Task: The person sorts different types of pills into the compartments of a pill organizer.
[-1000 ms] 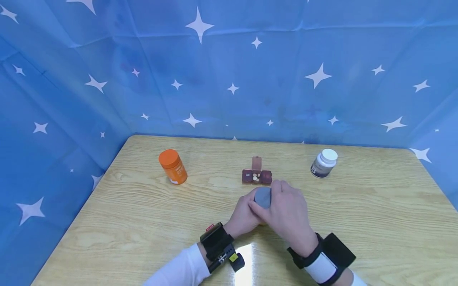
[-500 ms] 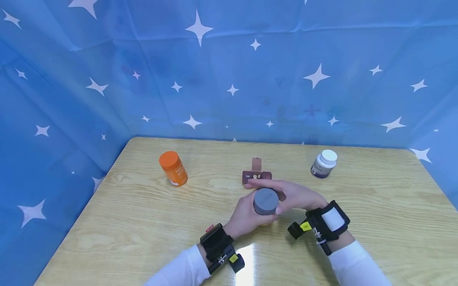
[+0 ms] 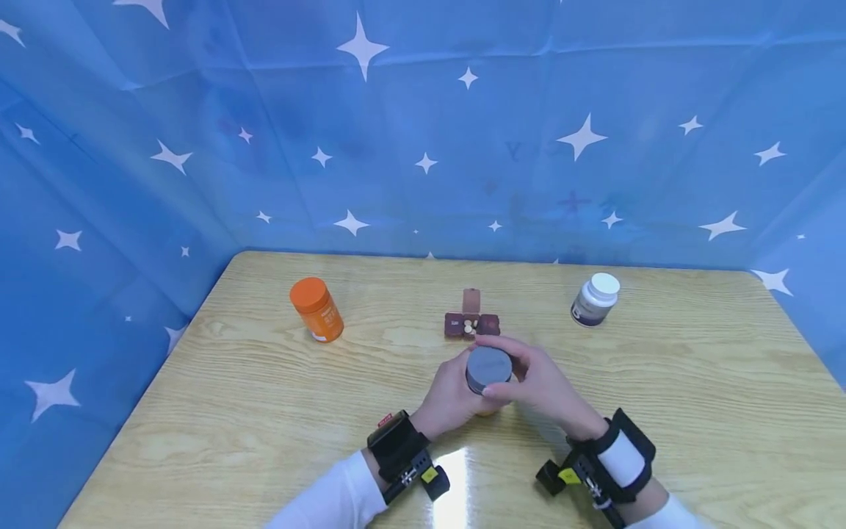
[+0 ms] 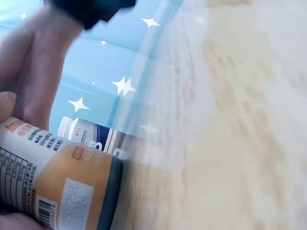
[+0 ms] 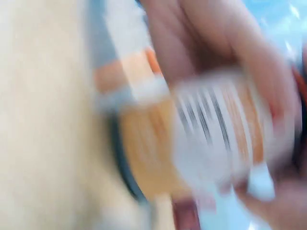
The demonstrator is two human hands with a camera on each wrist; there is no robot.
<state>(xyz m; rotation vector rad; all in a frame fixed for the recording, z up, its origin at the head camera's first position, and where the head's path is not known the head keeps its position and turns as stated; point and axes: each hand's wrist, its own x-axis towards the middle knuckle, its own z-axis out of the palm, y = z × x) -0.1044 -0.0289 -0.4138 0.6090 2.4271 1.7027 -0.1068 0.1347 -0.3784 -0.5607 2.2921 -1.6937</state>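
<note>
My left hand (image 3: 451,397) grips a white and orange pill bottle (image 4: 79,167) around its body, near the middle of the table. On the bottle's top sits a round grey lid (image 3: 489,366). My right hand (image 3: 545,386) holds the lid's rim between thumb and fingers, the thumb at the near side and the index finger at the far side. In the head view most of the bottle's body is hidden by the hands. Just beyond them lies a small dark red pill box (image 3: 454,325), its middle compartment open with white pills (image 3: 468,328) inside.
An orange bottle (image 3: 317,310) with an orange lid stands at the back left. A white bottle (image 3: 595,300) with a dark label band stands at the back right. A blue star-patterned cloth (image 3: 423,132) hangs behind the wooden table (image 3: 231,411).
My right hand turns about the grey lid: it swings off over the pill box's near edge, then comes back around the lid. My left hand and the bottle stay in place.
</note>
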